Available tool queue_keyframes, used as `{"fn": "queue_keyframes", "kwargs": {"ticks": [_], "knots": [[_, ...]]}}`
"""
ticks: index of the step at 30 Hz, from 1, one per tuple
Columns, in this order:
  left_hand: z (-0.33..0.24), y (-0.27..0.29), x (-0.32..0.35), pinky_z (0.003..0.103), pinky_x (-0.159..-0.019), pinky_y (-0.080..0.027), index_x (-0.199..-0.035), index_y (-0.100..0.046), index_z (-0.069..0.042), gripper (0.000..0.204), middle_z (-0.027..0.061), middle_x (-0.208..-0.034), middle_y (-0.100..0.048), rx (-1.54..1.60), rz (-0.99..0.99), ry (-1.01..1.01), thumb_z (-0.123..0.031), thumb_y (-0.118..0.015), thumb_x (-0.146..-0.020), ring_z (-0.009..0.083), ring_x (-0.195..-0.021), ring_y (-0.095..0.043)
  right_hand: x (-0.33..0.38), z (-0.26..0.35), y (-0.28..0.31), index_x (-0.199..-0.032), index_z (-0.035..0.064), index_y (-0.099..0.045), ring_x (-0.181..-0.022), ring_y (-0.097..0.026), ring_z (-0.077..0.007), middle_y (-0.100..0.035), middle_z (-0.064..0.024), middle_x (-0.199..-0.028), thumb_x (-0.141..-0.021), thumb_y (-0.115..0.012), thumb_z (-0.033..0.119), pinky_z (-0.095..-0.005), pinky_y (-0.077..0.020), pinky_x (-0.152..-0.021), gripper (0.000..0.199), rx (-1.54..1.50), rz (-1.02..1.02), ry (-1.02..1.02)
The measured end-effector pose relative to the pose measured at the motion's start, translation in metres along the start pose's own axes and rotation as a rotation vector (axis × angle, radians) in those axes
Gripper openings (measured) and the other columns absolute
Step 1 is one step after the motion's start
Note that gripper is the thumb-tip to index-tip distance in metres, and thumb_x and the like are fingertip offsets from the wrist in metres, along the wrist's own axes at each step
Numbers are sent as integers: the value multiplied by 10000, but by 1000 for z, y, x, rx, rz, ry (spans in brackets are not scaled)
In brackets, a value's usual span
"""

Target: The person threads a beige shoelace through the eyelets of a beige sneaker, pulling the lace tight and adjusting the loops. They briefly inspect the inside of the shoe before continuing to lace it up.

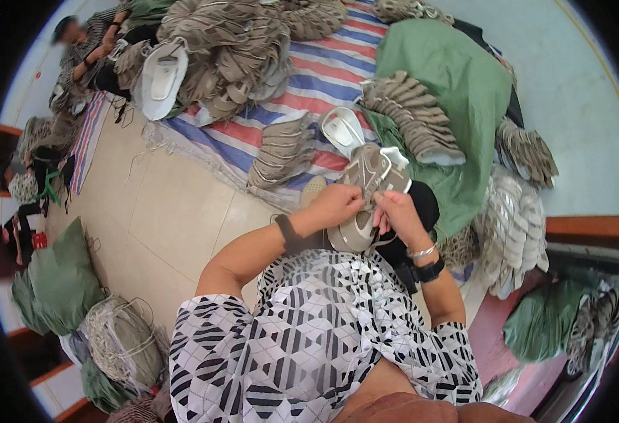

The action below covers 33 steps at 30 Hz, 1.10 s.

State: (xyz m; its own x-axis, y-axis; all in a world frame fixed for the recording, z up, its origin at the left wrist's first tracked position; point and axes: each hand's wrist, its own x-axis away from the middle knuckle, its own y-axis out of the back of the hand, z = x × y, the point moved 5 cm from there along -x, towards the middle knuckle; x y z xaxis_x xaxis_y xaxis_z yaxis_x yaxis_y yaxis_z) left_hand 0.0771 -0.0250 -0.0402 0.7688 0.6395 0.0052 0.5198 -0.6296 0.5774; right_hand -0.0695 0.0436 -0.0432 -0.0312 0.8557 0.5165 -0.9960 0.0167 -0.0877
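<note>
In front of my lap lies a taupe shoe upper [364,169] with pale lacing across its front. My left hand [339,204] is closed in a pinch at its near left edge. My right hand [398,213] is also closed, thumb and finger pinched at the upper's near right side; what they grip is too small to make out. Another taupe upper with a white lining [397,169] lies against it on the right. Below my fingers, a rounded beige shoe part [351,236] rests near my knees. A white-lined upper [341,130] stands just beyond.
A striped sheet [330,60] carries a large heap of shoe uppers [218,49] and a nested row [281,149]. Another row [415,116] lies on green cloth [440,63]. White-lined uppers [510,229] are stacked right. Green sacks [66,278] stand left; another person [87,53] sits far left.
</note>
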Motion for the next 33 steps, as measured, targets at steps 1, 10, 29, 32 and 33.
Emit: {"fn": "queue_keyframes", "kwargs": {"ticks": [1, 10, 29, 32, 33], "knots": [[-1, -4, 0, 444, -611, -468, -817, -603, -39, 164, 168, -759, -621, -85, -28, -37, -201, -576, -811, 361, -714, -614, 5, 5, -10, -948, 5, -633, -384, -513, -105, -612, -69, -587, -971, -487, 231, -217, -375, -373, 270, 103, -29, 40], [-60, 24, -36, 452, -686, -484, -1167, -477, -138, 488, 129, -859, -656, -585, 124, -504, -278, -694, -752, 333, -864, -617, 8, 24, -21, -811, 51, -655, -735, -670, -359, -660, -191, -755, -793, -579, 187, -474, -528, -630, 156, 1116, -183, 157], [-46, 7, -52, 411, -613, -450, -820, -550, -68, 250, 106, -666, -585, -419, 509, -314, -133, -756, -696, 316, -654, -582, 0, 16, 8, -743, -21, -622, -550, -647, -295, -628, -161, -605, -786, -502, 99, -409, -518, -502, 175, 811, -67, 403], [-53, 10, -42, 405, -652, -441, -812, -552, -75, 242, 98, -659, -562, -455, 380, -387, -139, -759, -705, 309, -669, -561, -6, 22, 3, -663, -37, -599, -400, -586, -244, -578, -116, -486, -783, -481, 95, -368, -489, -409, 214, 669, 130, 333], [-47, 11, -41, 403, -666, -438, -809, -553, -77, 239, 96, -660, -559, -432, 349, -408, -144, -760, -709, 309, -677, -557, -4, 22, 6, -661, -36, -601, -419, -596, -254, -581, -123, -494, -778, -487, 96, -374, -497, -431, 210, 656, 151, 335]]}}
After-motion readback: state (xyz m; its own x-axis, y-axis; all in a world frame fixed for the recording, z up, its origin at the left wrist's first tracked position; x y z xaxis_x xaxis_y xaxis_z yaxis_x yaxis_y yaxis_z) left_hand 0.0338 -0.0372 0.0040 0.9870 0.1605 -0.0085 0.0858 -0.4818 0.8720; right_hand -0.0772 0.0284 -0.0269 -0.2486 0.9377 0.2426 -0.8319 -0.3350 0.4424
